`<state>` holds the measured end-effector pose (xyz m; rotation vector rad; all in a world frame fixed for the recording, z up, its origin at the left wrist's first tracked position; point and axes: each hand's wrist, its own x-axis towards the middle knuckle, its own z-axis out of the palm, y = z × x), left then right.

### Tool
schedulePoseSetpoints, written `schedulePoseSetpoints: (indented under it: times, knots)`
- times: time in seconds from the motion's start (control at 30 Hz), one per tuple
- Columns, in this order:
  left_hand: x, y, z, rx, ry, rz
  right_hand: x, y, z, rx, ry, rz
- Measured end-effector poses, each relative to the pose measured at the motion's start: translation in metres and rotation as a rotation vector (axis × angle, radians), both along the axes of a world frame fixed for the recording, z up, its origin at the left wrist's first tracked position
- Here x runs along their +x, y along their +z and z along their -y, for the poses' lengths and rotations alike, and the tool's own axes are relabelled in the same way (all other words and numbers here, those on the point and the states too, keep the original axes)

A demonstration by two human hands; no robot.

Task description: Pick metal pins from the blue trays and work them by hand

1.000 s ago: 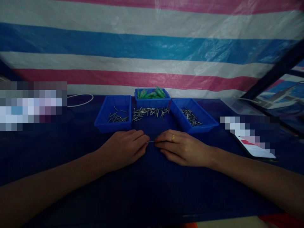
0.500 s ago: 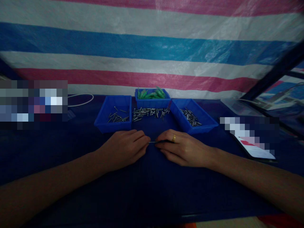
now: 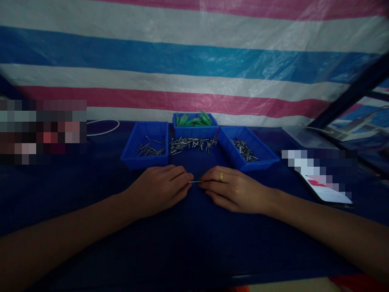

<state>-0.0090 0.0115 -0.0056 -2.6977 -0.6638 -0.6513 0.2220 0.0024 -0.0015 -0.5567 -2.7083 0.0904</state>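
A thin metal pin [image 3: 196,181] stretches level across the small gap between my two hands. My left hand [image 3: 164,188] is closed, its thumb and fingertips pinching the pin's left end. At the other end my right hand [image 3: 234,188], with a gold ring on one finger, grips the pin between its fingertips. Both ends of the pin are hidden by the fingers. Just beyond the hands, a loose row of similar metal pins [image 3: 193,144] lies on the dark blue table [image 3: 194,243].
Metal pins also lie in a left blue bin [image 3: 129,156] and a right blue bin [image 3: 264,156]. Behind them, a third blue bin [image 3: 196,132] holds green pieces [image 3: 194,121]. A phone-like device [image 3: 331,192] rests at right, a white cable [image 3: 105,126] at left. A striped sheet [image 3: 194,61] hangs behind.
Both hands keep hold of the pin in almost the same place. Slightly more of the pin shows between the fingertips.
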Motion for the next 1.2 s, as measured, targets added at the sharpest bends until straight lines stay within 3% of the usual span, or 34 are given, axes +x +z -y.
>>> schedulePoseSetpoints:
  times: [0.6,1.03,1.2]
  knots:
    - [0.0002,0.0029,0.0006,-0.022,-0.030,-0.023,0.0010,-0.0003,-0.0001,-0.001,0.009,0.001]
    - [0.0022,0.0061,0.0051,-0.059,-0.244,0.110,-0.0006,0.0003,-0.0012,0.017,0.037,0.035]
    - [0.0023,0.0084,0.0068,-0.072,-0.244,0.100,-0.0009,0.0018,-0.0010,-0.012,0.020,0.043]
